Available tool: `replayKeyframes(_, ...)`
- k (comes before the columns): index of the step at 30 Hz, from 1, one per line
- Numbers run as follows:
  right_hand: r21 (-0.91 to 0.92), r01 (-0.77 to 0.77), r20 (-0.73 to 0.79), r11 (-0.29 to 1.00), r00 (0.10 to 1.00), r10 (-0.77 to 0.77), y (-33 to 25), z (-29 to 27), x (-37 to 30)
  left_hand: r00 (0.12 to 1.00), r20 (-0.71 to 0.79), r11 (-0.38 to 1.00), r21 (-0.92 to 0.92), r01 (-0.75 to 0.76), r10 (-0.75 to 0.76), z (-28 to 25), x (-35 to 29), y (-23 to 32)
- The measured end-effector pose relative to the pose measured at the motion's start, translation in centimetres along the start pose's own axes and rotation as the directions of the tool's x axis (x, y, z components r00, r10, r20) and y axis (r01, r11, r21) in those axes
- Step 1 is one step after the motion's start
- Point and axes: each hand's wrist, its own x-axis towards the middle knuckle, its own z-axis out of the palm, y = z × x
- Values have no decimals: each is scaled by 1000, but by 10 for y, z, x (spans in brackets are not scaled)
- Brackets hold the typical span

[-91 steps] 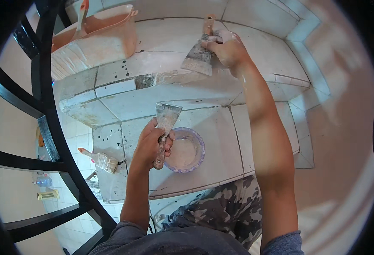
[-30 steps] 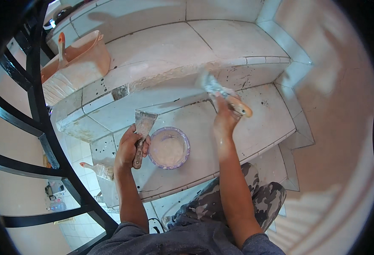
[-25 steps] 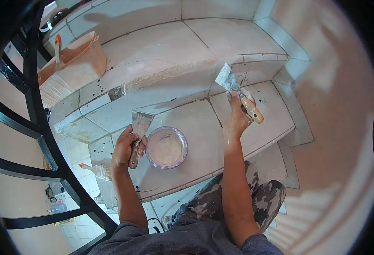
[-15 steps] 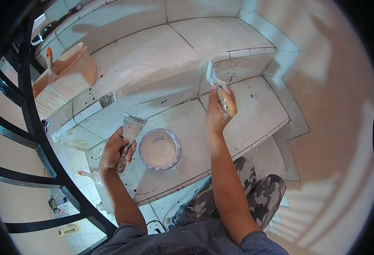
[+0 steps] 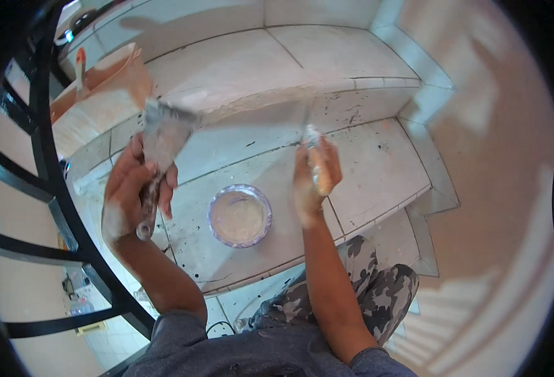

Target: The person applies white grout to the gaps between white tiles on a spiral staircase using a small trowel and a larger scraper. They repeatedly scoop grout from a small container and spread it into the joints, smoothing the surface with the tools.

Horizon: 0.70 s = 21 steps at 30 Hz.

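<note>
A wide putty knife (image 5: 166, 141) with a smeared blade and brown handle is gripped in my left hand (image 5: 126, 188), raised over the left part of the step, blade up. My right hand (image 5: 316, 173) closes round the orange handle of a second putty knife (image 5: 315, 157), whose blade points away and is blurred by motion. Between my hands, on the tiled step (image 5: 195, 257), stands a round purple-rimmed bowl (image 5: 241, 215) holding pale paste. Beyond my hands, rough filler (image 5: 258, 100) runs along the edge of the upper step.
An orange rectangular tub (image 5: 110, 81) with an orange-handled tool standing in it sits on the upper step at left. Black metal railing (image 5: 50, 182) curves along the left side. A plain wall (image 5: 497, 188) rises at right. My camouflage-trousered legs (image 5: 377, 289) are just below the step.
My left hand has lifted its putty knife up and to the left, away from the bowl. My right hand has drawn its knife slightly back toward me. The view has shifted a little.
</note>
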Motion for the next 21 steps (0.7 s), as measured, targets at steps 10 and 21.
replayKeyframes(10,44,-258,215,965,946,243,-48,26,-10,901,-231,930,86,-357,367,-6,-22,30)
replayKeyframes(21,38,-178,165,983,972,169,-48,22,-11,909,-220,935,104,-338,353,-8,-27,30)
